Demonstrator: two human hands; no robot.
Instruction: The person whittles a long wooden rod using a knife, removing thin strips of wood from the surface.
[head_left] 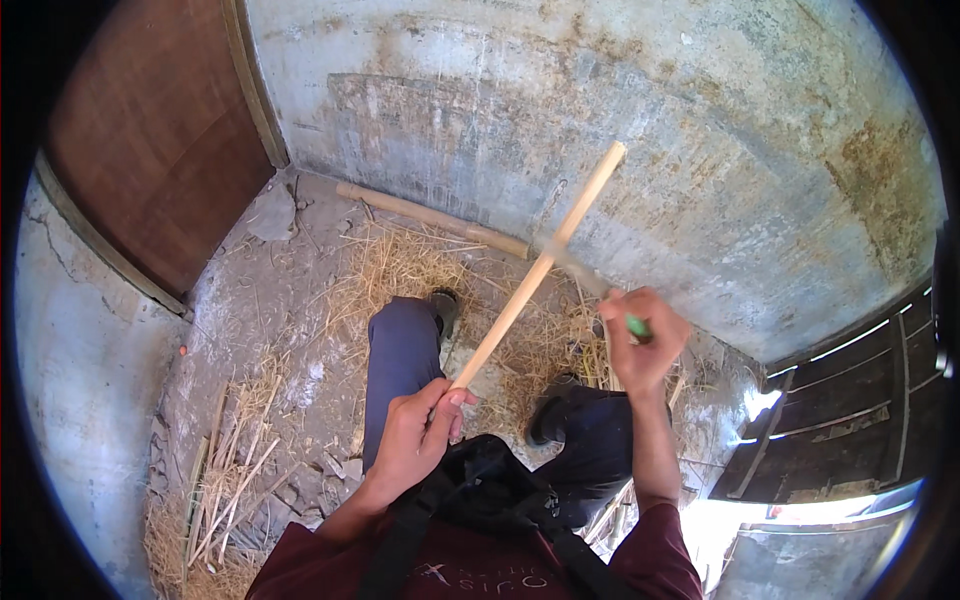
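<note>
My left hand (412,432) is closed round the lower end of a long, pale bamboo strip (512,308). The strip slants up and to the right, its far end in front of the wall. In my right hand (647,338) is a knife with a green handle (637,326), gripped in a fist. Its thin blade (580,270), blurred by motion, reaches left to the middle of the strip and seems to touch it or cross it. Exactly how the edge meets the strip cannot be made out.
Thin shavings (395,265) litter the floor round my feet. A thick bamboo pole (435,217) lies along the foot of the stained wall (480,110). Split sticks (228,478) lie at the left. There is a brown door (150,130) at the far left and a dark slatted panel (835,420) at the right.
</note>
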